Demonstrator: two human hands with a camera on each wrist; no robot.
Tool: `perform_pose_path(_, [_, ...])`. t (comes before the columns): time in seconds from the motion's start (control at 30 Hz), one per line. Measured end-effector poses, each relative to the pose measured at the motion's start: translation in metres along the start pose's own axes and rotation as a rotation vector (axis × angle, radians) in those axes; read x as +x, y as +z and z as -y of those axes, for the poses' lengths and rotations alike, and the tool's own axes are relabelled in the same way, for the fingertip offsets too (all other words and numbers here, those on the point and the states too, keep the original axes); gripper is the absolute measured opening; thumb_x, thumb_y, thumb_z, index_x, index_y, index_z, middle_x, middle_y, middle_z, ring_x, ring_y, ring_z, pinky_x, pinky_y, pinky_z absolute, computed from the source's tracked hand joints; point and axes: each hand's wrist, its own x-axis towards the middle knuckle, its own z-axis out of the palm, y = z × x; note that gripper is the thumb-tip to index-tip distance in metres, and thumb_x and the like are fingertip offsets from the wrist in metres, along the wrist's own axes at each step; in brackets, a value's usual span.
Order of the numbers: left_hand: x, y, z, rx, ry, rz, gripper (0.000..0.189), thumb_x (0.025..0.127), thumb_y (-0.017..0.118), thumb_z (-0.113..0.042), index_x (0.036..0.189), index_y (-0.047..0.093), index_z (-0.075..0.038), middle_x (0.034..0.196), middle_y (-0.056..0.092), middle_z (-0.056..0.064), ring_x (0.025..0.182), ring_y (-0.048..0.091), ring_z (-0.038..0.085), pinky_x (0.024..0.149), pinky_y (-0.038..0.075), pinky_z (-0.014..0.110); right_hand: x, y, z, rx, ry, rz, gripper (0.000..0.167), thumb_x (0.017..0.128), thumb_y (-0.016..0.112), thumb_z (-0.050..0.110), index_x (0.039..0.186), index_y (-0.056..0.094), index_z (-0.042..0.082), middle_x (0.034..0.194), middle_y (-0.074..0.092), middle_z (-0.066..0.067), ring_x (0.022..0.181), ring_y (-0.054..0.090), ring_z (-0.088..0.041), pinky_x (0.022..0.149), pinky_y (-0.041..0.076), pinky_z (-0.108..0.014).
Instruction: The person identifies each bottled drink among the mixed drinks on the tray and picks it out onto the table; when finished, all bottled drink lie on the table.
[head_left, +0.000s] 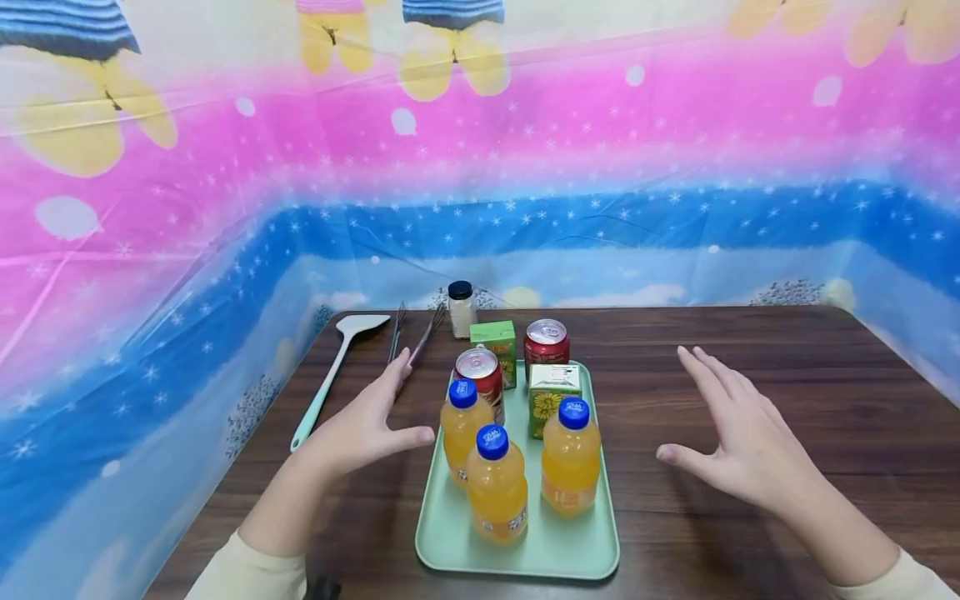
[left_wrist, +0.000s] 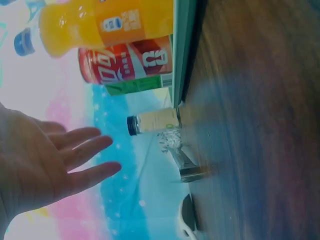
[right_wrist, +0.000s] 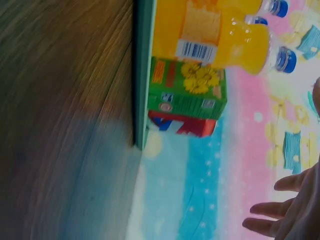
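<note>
A pale green tray [head_left: 525,557] lies on the table between my two hands. On it stand three orange drink bottles [head_left: 498,492] with blue caps, two red cans [head_left: 546,342] and two green drink cartons [head_left: 553,400] with yellow flowers. My left hand [head_left: 363,425] hovers left of the tray, its fingers extended and its thumb toward the bottles, holding nothing. To the right of the tray, my right hand [head_left: 746,437] is raised with spread fingers and holds nothing. The left wrist view shows a bottle [left_wrist: 115,25] and a red can [left_wrist: 127,62] at the tray's edge.
Left of the tray lie a spatula [head_left: 330,379] with a mint handle and tongs [head_left: 427,333], partly behind my left hand. A black-lidded jar [head_left: 462,312] stands behind the tray. A patterned cloth [head_left: 525,150] hangs around the dark wooden table [head_left: 885,417].
</note>
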Motion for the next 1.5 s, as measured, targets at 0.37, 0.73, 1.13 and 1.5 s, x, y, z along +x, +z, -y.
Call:
perform_pose_path(0.37, [0.021,0.004,0.025,-0.288,-0.205,0.012,0.078,0.090,0.061,-0.037,0.144,0.018,-0.001,0.136,0.044,0.020,0.117,0.048,0.035,0.088,0.050,0.048,0.009,0.007,0.028,0.316,-0.058,-0.056,0.101,0.060,0.088,0.036,0.144,0.034,0.019,0.134,0.049,-0.007,0.120,0.046,-0.023,0.091,0.044,-0.050])
perform_pose_path(0.73, [0.046,0.032,0.021,-0.434,-0.515,-0.090,0.048,0.092,0.060,-0.020,0.129,0.039,0.003,0.114,0.053,0.023,0.087,0.064,0.030,0.059,0.058,0.039,0.016,0.022,0.048,0.458,-0.079,-0.002,0.092,0.062,0.087,0.037,0.139,0.039,0.021,0.130,0.053,-0.003,0.117,0.049,-0.023,0.089,0.047,-0.053])
perform_pose_path(1.13, [0.053,0.052,0.022,-0.460,-0.542,0.000,0.030,0.090,0.059,-0.011,0.111,0.049,0.009,0.090,0.060,0.019,0.072,0.063,0.026,0.056,0.058,0.041,0.020,0.041,0.064,0.528,-0.117,0.041,0.084,0.064,0.087,0.034,0.133,0.045,0.012,0.122,0.057,0.002,0.107,0.056,-0.016,0.084,0.053,-0.044])
perform_pose_path(1.5, [0.057,0.056,0.021,-0.405,-0.579,0.051,0.017,0.087,0.057,-0.002,0.102,0.056,0.007,0.087,0.059,0.016,0.068,0.061,0.024,0.055,0.058,0.037,0.023,0.053,0.075,0.639,-0.059,0.140,0.079,0.068,0.084,0.034,0.133,0.045,0.011,0.119,0.057,0.007,0.103,0.056,-0.010,0.082,0.054,-0.036])
